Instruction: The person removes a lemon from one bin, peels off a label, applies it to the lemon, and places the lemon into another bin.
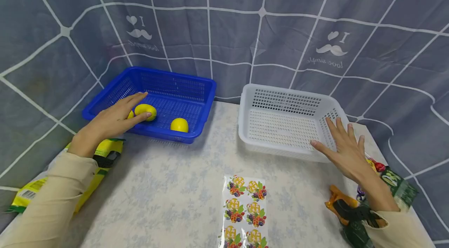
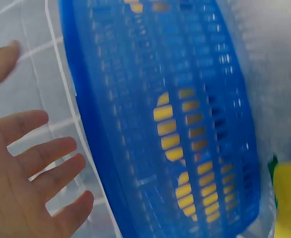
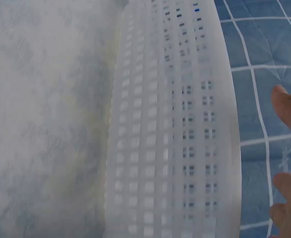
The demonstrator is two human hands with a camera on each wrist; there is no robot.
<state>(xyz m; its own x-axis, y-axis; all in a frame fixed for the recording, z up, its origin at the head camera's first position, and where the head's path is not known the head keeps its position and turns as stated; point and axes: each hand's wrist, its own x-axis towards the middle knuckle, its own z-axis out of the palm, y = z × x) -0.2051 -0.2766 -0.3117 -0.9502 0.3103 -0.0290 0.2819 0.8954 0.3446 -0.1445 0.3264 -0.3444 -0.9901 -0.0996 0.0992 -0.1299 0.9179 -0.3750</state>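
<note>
My left hand (image 1: 117, 117) is over the near left part of a blue basket (image 1: 198, 133), fingers extended and holding nothing. Beside its thumb lies a yellow lemon (image 1: 145, 109); another lemon (image 1: 179, 124) sits farther right, and a third is mostly hidden by the hand. Through the basket's slotted wall, the left wrist view shows yellow patches of the lemons (image 2: 164, 126). Over the right end of a white basket (image 1: 247, 123) my right hand (image 1: 345, 156) spreads its fingers, with nothing in its grasp. No contents show in the white basket.
A sheet of fruit stickers (image 1: 245, 211) lies at the table's near middle. Yellow-green packaging (image 1: 105, 148) is under the left forearm. Several packets, including a green one (image 1: 400, 185) and an orange one (image 1: 338, 197), lie by the right forearm. A grey curtain (image 1: 231, 34) hangs behind.
</note>
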